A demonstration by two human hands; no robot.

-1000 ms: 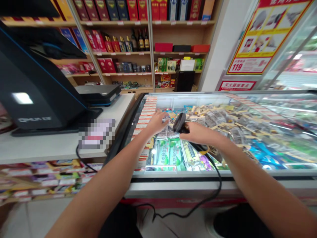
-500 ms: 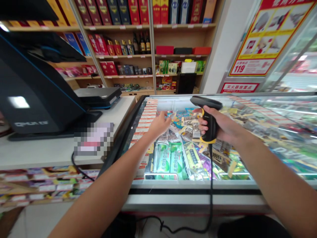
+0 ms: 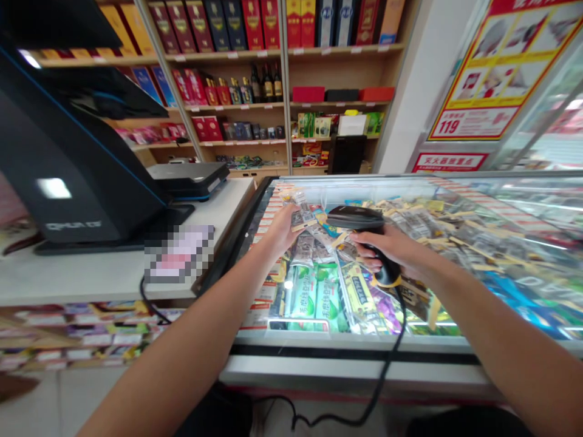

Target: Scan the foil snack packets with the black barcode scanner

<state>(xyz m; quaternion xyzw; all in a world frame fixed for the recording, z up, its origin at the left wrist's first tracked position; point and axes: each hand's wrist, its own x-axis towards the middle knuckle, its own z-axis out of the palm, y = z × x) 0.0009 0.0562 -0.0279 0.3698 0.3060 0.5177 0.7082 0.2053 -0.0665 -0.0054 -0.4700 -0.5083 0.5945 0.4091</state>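
Observation:
My right hand is wrapped round the grip of a black and yellow barcode scanner, whose head points left. A black cable hangs from its base. In my left hand, thumb and fingers pinch a clear and brown ice cream packet, held up in front of the scanner head. Both hands are over the glass-topped freezer. Under them lie many wrapped ice creams, among them green packets at the front left and a yellow-labelled packet beside them.
A checkout machine stands on the white counter to the left, with a scale behind it and a blurred-out flat item near the counter's edge. Shelves of boxes and bottles line the back. The scanner cable loops down past the freezer's front.
My left hand has taken hold of an ice cream packet and lifted it slightly to the left. The scanner in my right hand has turned and moved left and down towards it.

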